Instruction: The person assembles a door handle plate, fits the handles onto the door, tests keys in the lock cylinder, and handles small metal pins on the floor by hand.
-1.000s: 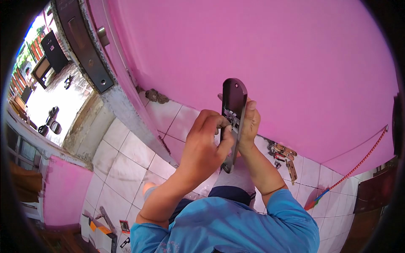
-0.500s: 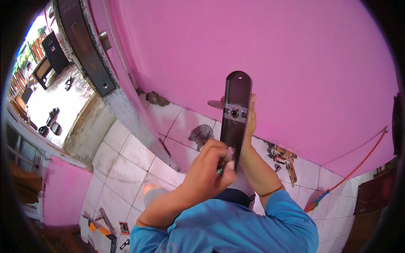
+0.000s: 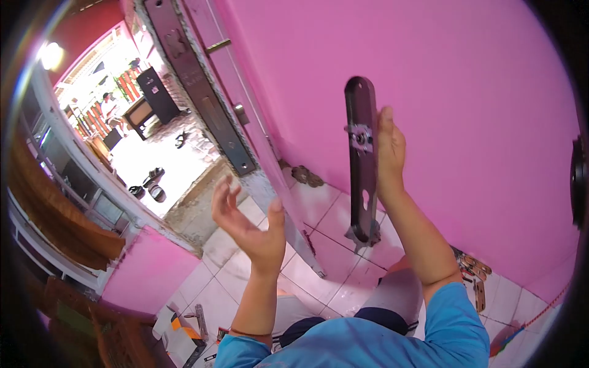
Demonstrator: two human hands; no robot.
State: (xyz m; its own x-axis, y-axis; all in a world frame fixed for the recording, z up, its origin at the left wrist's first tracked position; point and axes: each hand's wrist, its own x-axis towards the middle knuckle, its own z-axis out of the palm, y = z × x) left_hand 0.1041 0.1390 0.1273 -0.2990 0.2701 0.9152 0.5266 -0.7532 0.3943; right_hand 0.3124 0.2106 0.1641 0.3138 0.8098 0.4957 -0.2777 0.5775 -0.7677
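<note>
My right hand [image 3: 391, 147] holds a long, dark door handle plate [image 3: 362, 175] upright, its fingers partly hidden behind it. The plate has rounded ends, a silver fitting round a hole near the middle and a keyhole-shaped cutout lower down. My left hand [image 3: 251, 227] is raised to the left, apart from the plate, with fingers and thumb spread and nothing in it. Close above it stands the edge of a door, with a dark lock faceplate [image 3: 215, 116] set in it. A metal latch piece [image 3: 239, 113] sticks out beside the faceplate.
Pink wall [image 3: 466, 122] rises ahead. On the tiled floor lie a brown cloth [image 3: 307, 176], a grey cloth [image 3: 359, 242], metal parts [image 3: 478, 288] and an opened box [image 3: 178, 337]. Through the doorway, sandals [image 3: 153, 178] and a person sitting far off are visible.
My left hand has come away from the plate's lower end and opened, moving left toward the door edge. My right hand has raised the plate slightly. The view has swung left.
</note>
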